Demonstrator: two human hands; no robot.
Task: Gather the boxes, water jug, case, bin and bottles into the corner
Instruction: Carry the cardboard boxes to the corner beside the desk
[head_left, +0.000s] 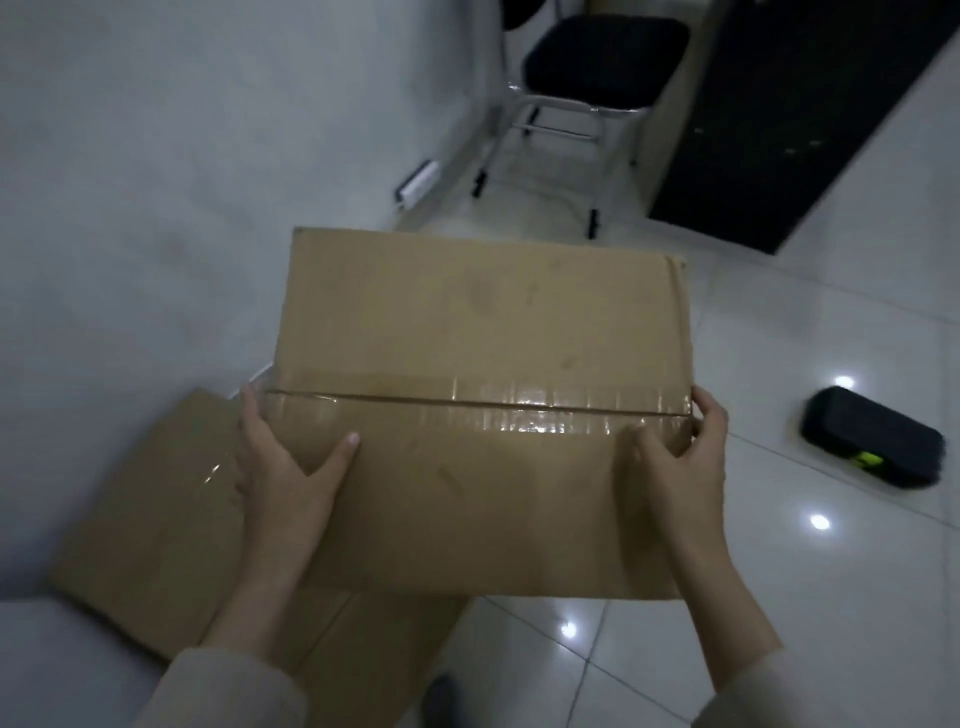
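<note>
Taped box (483, 415) is held centre frame, clamped at its ends by left hand (280, 467) and right hand (685, 457), thumbs on top, probably to keep the wide load level. Second box (156, 519) is seen at 8 o'clock against the wall (156, 182), likely the corner stack. Black case (872, 447) is left on the floor (779, 364) at 3 o'clock.

The held cardboard box (483, 415) hid most of the lower box (150, 519) on the floor. The fingers (711, 421) of both hands wrapped the box's side edges, out of sight. The chair (597, 57) was cut off by the top edge. The black case (872, 436) was blurred; its yellow marking was unreadable.
</note>
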